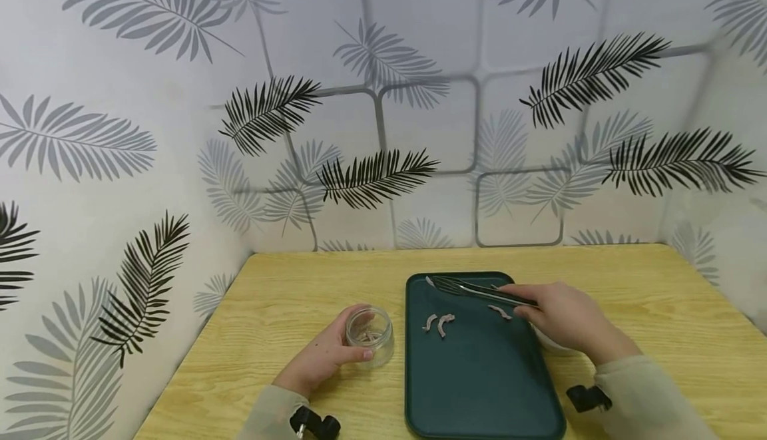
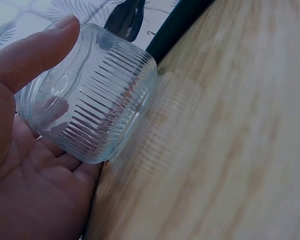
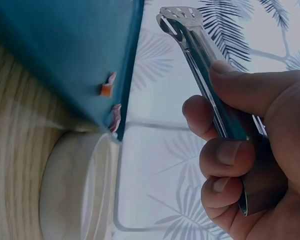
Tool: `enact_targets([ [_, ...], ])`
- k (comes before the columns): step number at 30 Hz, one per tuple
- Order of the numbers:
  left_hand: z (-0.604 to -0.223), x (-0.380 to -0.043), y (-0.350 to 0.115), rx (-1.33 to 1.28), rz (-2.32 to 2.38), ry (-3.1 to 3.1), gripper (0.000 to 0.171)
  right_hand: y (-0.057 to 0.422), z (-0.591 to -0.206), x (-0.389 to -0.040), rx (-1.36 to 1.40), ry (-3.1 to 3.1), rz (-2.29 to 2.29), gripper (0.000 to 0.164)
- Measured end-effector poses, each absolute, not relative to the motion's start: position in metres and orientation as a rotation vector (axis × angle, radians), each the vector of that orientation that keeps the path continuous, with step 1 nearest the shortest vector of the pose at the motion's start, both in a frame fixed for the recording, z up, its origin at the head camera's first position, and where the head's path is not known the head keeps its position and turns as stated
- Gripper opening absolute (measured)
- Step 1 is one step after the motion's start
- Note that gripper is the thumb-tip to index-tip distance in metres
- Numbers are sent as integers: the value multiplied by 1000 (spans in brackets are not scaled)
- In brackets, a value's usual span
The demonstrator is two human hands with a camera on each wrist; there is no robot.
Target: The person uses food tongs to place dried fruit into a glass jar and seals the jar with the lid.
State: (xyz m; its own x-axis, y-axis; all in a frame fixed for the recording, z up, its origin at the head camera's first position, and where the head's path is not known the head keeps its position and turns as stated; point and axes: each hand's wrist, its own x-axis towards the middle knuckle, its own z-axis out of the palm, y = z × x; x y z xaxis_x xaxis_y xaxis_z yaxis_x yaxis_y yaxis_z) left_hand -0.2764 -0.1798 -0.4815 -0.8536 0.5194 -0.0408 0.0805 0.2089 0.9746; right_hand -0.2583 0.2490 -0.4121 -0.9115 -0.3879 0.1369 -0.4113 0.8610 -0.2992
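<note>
My left hand [image 1: 335, 347] grips a ribbed clear glass jar [image 1: 379, 355] by its side, left of the dark green tray [image 1: 479, 380]. Small pinkish-brown strips show inside the jar, low down. My right hand [image 1: 566, 313] holds a pair of metal tongs [image 1: 473, 290] above the tray's far end, its thumb and fingers wrapped about the arms. The tongs' heads [image 3: 182, 17] lie close together. A pale strip [image 1: 429, 281] shows right at their tips. On the tray lie curled strips, such as one left of the middle [image 1: 445, 325] and one near the right rim [image 1: 500, 311].
A round white bowl [image 3: 65, 190] stands against the tray's right side, partly hidden under my right hand in the head view. On the tray a small orange piece [image 3: 106, 90] lies by a strip. The wooden table [image 1: 323, 280] meets a leaf-patterned backdrop [image 1: 419, 214] behind.
</note>
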Motion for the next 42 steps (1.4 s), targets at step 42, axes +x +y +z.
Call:
enact_targets([
  [42,-475,-274,-176,499,1716,2116,82,191,-390,-224,1071,-2715,593,46],
])
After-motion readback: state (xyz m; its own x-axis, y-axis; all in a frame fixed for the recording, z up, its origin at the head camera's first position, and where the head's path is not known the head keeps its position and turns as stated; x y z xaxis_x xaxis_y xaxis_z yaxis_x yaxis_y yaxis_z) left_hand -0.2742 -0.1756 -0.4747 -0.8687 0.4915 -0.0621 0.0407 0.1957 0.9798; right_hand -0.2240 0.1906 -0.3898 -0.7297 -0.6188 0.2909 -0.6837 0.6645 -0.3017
